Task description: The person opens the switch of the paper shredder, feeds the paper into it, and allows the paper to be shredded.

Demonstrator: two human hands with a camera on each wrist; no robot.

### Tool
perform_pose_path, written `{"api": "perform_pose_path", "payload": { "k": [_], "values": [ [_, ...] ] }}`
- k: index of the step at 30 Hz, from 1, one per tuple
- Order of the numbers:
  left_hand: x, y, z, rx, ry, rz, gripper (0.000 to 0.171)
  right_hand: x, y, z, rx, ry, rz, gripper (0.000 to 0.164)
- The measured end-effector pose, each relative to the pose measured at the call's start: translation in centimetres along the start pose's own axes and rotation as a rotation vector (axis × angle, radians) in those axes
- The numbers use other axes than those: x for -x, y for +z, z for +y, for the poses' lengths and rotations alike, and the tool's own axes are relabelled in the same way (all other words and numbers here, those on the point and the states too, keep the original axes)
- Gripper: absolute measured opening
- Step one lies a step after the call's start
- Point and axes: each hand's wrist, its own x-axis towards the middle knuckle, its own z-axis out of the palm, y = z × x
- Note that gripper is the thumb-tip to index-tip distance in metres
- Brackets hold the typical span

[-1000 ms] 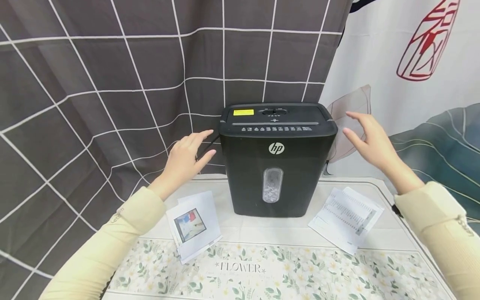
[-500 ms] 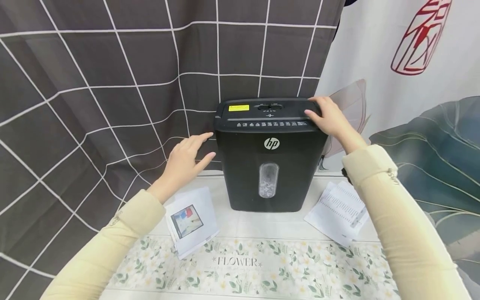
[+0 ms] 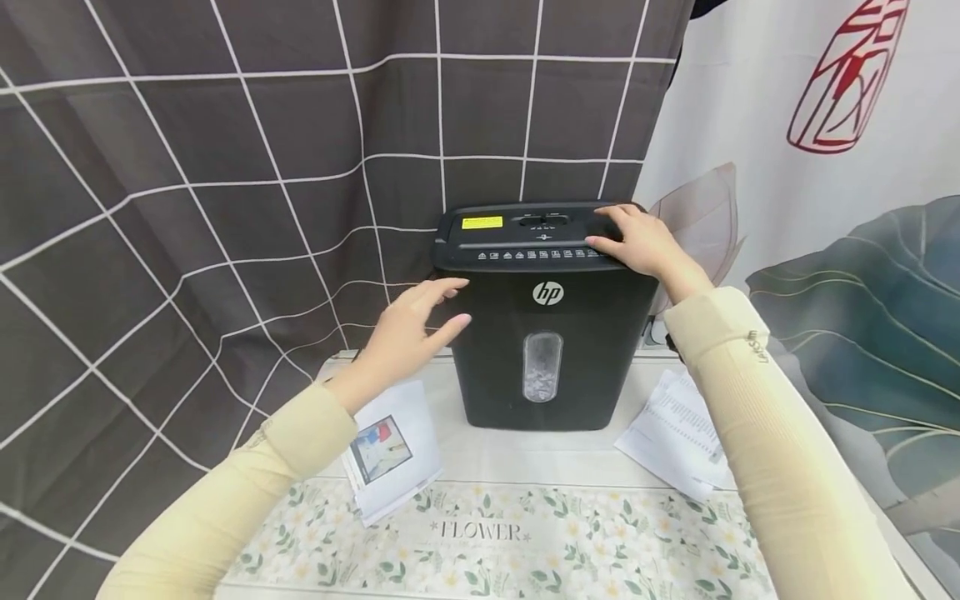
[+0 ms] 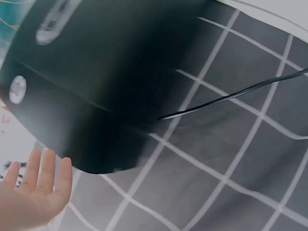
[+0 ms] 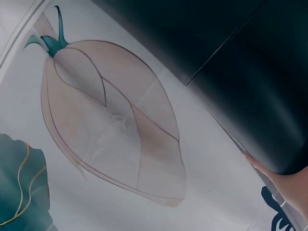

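A black HP paper shredder (image 3: 495, 350) stands upright against the curtain. Its top has a feed slot, a yellow label and a small slider switch (image 3: 544, 221); paper shreds show through the front window (image 3: 542, 367). My right hand (image 3: 637, 239) lies over the right end of the shredder's top, thumb at the front and fingers toward the slot. My left hand (image 3: 411, 332) holds nothing; thumb and fingers are spread apart, overlapping the shredder's upper left front in the head view. In the left wrist view its fingers (image 4: 46, 171) extend beside the shredder's upper end.
Printed sheets lie on both sides: a stack with a colour picture (image 3: 397, 458) at left, text pages (image 3: 671, 433) at right. A black cord (image 4: 236, 96) runs from the shredder. Behind hangs a dark checked curtain (image 3: 300, 117). A floral mat (image 3: 480, 550) covers the table's front.
My right hand has come in from the shredder's right side onto its top, then slid slightly inward. My left hand has shifted right, closer to the shredder's front left edge.
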Motion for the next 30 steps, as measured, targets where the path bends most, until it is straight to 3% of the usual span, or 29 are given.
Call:
{"api": "perform_pose_path", "payload": {
  "k": [5,9,11,15,17,19,23,28,30],
  "values": [
    [-2.3,0.4,2.1,-0.059,0.127,-0.018,0.045,0.0,-0.3,0.0,0.027,0.004,-0.024,0.055],
    [-5.2,0.7,3.0,-0.117,0.161,0.002,0.046,0.0,-0.3,0.1,0.038,-0.003,-0.029,0.051],
    [-6.8,0.9,3.3,-0.101,0.124,0.005,0.046,0.0,-0.3,0.0,0.043,-0.006,-0.035,0.050],
    [-9.8,1.4,3.8,0.056,-0.012,-0.018,0.044,0.0,0.0,-0.2,0.042,-0.002,-0.053,0.050],
    [-11.1,1.7,4.3,0.081,-0.052,-0.029,0.043,0.0,-0.1,-0.2,0.043,0.004,-0.059,0.051],
    [-12.3,2.1,4.7,0.024,-0.064,-0.040,0.043,0.1,0.0,-0.2,0.045,0.008,-0.060,0.050],
    [-14.5,3.1,4.9,-0.188,-0.080,-0.080,0.046,0.2,0.1,-0.3,0.046,0.018,-0.060,0.050],
    [-16.4,4.8,4.3,-0.268,-0.220,-0.169,0.055,0.3,0.2,-0.3,0.039,0.030,-0.054,0.048],
    [-17.1,5.5,4.1,-0.278,-0.279,-0.172,0.056,0.2,0.1,-0.3,0.041,0.034,-0.050,0.048]
  ]
}}
